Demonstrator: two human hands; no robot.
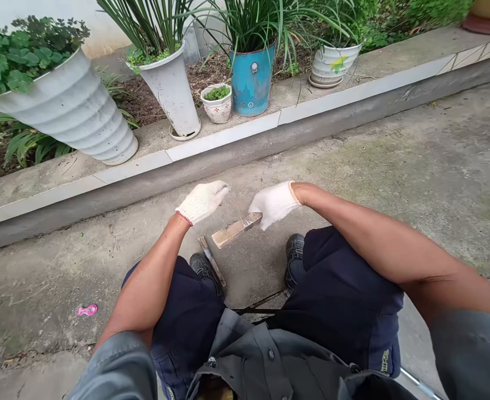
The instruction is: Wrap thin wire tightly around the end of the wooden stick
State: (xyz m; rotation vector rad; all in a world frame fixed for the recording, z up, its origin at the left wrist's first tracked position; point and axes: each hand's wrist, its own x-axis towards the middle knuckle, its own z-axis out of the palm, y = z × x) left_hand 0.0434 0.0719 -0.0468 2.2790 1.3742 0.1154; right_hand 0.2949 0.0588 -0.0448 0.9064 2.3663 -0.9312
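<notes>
Both my hands wear white knit gloves. My right hand (274, 203) is closed around one end of a short flat wooden piece (233, 231) wrapped with clear tape, held above the concrete between my knees. My left hand (202, 200) hovers just left of it with fingers curled loosely together, holding nothing I can see. A second wooden stick with a metal part (212, 262) lies on the ground beside my left shoe (201, 265).
A raised concrete ledge (228, 145) runs across in front, carrying white pots (72, 108), a tall white pot (172, 91), a blue pot (251, 80) and small pots. A pink scrap (87, 310) lies on the ground at left. My right shoe (295, 250) is near the wood.
</notes>
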